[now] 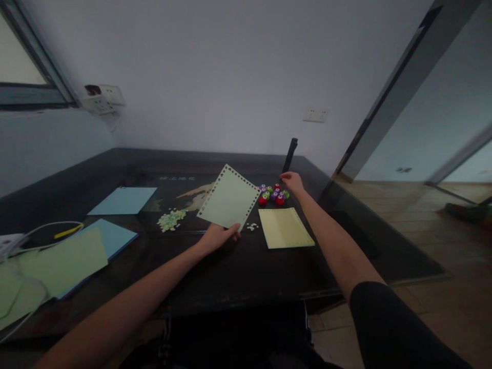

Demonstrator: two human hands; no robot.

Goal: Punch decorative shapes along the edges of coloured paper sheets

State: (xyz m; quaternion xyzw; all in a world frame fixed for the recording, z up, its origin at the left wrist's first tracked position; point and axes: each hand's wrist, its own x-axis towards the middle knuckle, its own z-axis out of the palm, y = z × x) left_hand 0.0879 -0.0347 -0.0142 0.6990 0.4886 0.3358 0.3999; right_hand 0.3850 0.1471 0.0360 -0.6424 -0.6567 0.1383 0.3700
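My left hand (220, 238) grips a pale green paper sheet (229, 197) by its lower edge, thumb on top. Small punched holes run along several of the sheet's edges. Beyond the colourful craft punches (273, 195), which are red, green and purple, my right hand (293, 182) is closed, fingertips drawn together; whatever they may hold is too small to make out. A black upright stick-like object (289, 155) stands just behind those fingertips. In front of the punches lies a yellow paper sheet (286, 228) with punched edges. Small paper bits (252, 226) are scattered beside it.
A pile of paper cut-outs (171, 219) lies left of centre on the dark table (238, 279). Blue sheets (123, 200) and green sheets (65, 256) are at the left, near a white cable (28, 312). Wall sockets (315, 114) are behind.
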